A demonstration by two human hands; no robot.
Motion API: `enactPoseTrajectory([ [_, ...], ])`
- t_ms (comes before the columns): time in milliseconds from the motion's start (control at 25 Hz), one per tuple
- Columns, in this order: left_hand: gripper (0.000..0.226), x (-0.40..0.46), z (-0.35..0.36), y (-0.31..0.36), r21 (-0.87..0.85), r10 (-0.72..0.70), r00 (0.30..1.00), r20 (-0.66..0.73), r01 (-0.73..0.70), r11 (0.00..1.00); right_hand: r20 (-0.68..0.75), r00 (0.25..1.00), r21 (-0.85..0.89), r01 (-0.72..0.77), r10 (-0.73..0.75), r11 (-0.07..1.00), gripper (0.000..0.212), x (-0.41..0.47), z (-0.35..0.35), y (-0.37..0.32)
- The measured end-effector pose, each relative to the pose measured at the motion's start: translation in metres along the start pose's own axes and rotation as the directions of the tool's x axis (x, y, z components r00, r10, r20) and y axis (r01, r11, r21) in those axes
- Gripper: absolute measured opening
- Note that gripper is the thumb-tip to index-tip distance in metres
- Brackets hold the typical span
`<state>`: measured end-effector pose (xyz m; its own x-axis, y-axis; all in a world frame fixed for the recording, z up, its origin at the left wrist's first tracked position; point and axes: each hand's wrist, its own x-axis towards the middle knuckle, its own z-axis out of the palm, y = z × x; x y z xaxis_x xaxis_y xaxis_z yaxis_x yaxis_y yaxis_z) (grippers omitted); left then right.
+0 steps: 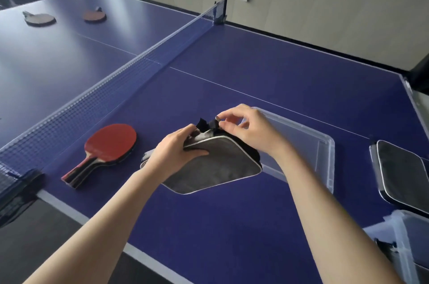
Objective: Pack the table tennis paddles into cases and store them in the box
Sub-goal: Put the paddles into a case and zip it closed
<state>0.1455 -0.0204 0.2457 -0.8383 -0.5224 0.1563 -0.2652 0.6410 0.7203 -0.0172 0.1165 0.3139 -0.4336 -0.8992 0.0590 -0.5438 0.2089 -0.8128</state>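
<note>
The left hand point(173, 152) clamps the grey paddle case point(209, 167) above the worktop; the right hand point(243, 126) pinches its zipper pull point(217, 118) at the far corner, nearest the right hand.

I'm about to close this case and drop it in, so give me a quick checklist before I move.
1. Case steadied: ok, left hand grips its near-left edge.
2. Zipper pull held: ok, right hand pinches it at the case's far corner.
3. Case fully zipped: cannot tell, black fabric bunches at that corner.
4. Paddle inside the case: cannot tell.
5. Clear tray free to receive it: ok, nothing shows in it.
6. Next paddles within reach: ok, stacked left of the case.
</note>
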Motion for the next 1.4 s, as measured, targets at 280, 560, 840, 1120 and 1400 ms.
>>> enactPoseTrajectory([
  [280,0.044,0.036,0.002,-0.024,0.028,0.020,0.998,0.061,-0.022,0.999,-0.127,0.989,-0.115,0.059,-0.074,0.992,0.004,0.019,0.005,0.004],
  [560,0.037,0.068,-0.024,-0.057,-0.260,0.018,0.968,0.249,0.049,0.964,-0.245,0.934,-0.351,0.164,-0.260,0.922,0.006,0.039,0.022,-0.014],
  [840,0.033,0.094,-0.064,-0.082,-0.454,0.120,0.957,0.266,0.014,0.891,-0.389,0.881,-0.520,0.030,-0.268,0.854,0.005,0.051,0.024,-0.016],
  [1120,0.025,0.103,-0.080,-0.108,-0.755,-0.117,0.949,0.292,0.304,0.580,-0.577,0.798,-0.488,-0.166,-0.174,0.857,0.011,0.023,0.035,0.016],
  [1400,0.016,0.104,-0.063,-0.099,-0.816,-0.318,0.896,0.311,0.423,0.394,-0.575,0.809,-0.446,-0.187,-0.120,0.875,0.012,0.004,0.076,0.033],
])
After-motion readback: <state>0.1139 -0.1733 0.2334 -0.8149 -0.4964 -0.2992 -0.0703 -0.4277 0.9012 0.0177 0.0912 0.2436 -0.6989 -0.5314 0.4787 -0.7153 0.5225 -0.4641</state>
